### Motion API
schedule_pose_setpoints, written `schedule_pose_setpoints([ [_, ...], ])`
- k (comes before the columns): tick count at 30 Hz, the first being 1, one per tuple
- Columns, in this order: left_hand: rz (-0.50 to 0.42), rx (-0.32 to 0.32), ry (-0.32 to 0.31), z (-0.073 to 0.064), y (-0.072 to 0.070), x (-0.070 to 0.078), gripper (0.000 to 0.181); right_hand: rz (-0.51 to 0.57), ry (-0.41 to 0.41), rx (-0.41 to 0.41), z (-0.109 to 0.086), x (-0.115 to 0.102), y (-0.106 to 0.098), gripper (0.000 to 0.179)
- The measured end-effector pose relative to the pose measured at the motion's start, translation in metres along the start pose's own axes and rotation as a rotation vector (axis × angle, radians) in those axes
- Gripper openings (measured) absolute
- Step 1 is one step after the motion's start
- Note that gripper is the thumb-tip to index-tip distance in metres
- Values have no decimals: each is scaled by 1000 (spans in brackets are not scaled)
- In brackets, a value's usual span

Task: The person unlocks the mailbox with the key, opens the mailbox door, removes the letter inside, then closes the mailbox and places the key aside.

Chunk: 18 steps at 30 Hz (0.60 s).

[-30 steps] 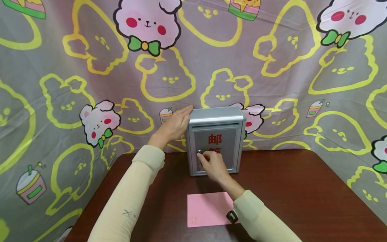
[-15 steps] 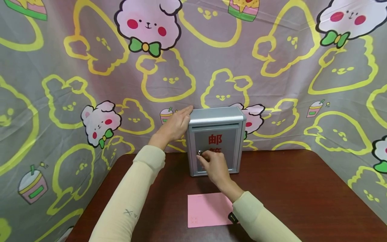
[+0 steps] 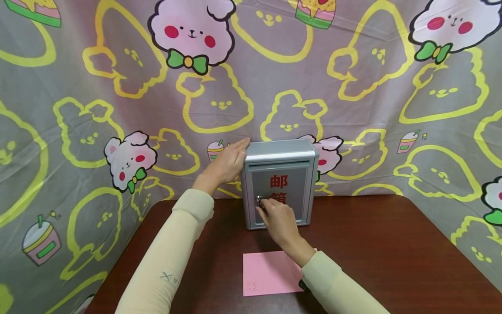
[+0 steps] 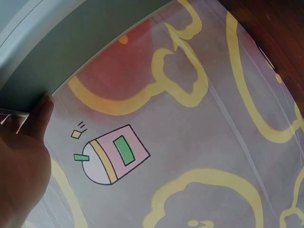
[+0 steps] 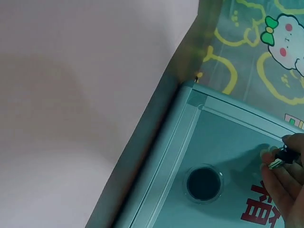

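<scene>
A silver-grey metal mailbox [image 3: 282,150] with red characters stands upright at the back of the table. My left hand [image 3: 227,163] rests with extended fingers against its upper left edge; in the left wrist view that hand [image 4: 23,161] touches the box's side. At the round lock [image 3: 259,199] on the door's left side is my right hand [image 3: 279,220]. In the right wrist view its fingers pinch a key [image 5: 287,155] with a dark head, and a metal key blade [image 5: 275,164] shows by the fingertips. Whether a key sits in the lock is hidden by the fingers.
A pink envelope-like paper [image 3: 270,274] lies on the dark wooden table [image 3: 372,253] before the mailbox. A patterned cloth [image 3: 353,96] hangs close behind. A small black object [image 3: 303,285] shows at the right cuff. The door has a round dark window [image 5: 203,184].
My right hand has turned and shifted slightly right at the lock, uncovering more of the lock and the red lettering. The left hand and mailbox look unmoved.
</scene>
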<state>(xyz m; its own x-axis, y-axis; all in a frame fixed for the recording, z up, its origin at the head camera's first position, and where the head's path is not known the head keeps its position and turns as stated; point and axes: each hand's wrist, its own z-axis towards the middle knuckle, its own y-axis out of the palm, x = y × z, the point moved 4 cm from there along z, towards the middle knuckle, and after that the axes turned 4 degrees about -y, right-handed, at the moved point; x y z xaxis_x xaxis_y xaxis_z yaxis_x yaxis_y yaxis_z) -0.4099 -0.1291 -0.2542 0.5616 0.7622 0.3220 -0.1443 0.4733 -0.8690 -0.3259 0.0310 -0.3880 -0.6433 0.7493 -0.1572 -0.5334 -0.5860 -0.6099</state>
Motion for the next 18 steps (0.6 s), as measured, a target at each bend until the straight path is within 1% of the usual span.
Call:
schedule_pose_setpoints([
  [3,1,2,-3,0,0,-1,59,-68,-74,5,0,-2,1,12],
  [7,3,6,-4,-1,-1,1,59,-128,-135,14,1,-3,1,13],
  [11,2,11,-5,-1,-1,2,59,-161,-169,29,2,-4,0,14],
  [14,-4,8,-6,-2,-1,2,58,-189,-190,36,2,-5,1,11],
  [18,-4,3,-7,-2,-1,2,59,-223,-216,28,1,-5,2,9],
])
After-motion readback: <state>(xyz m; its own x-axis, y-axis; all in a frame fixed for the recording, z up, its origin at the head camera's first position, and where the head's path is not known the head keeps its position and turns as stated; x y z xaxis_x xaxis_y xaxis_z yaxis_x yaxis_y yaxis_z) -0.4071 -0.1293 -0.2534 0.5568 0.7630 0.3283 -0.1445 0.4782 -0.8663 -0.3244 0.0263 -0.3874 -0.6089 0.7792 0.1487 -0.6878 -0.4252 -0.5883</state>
